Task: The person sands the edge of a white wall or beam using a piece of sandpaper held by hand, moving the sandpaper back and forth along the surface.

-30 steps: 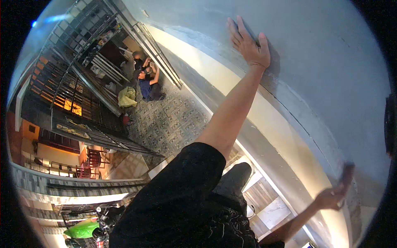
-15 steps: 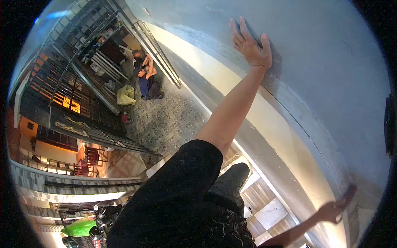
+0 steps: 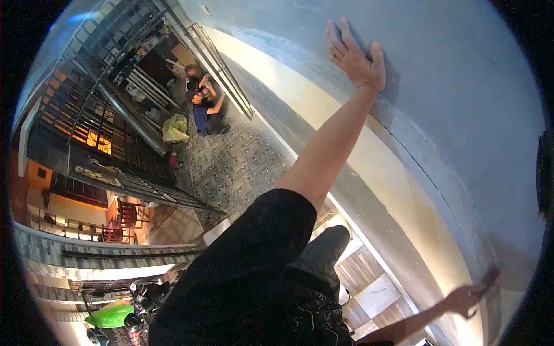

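Note:
My left hand lies against the grey upper part of the wall, its fingers spread and holding nothing. Just below it runs a rough pale seam with a thin crack. At the lower right, my right hand is close to the wall where the seam curves down. Its fingers look closed around something small and dark that reaches toward the wall; blur and shadow hide what it is.
Two people crouch by a metal folding gate on the patterned tile floor, near a yellowish bag. Barred metal panels stand at the left. A motorbike and a green thing are at the lower left.
My right hand has shifted slightly down along the wall. The left hand stays on the wall, a little higher in the picture. One crouching person's arms have come down.

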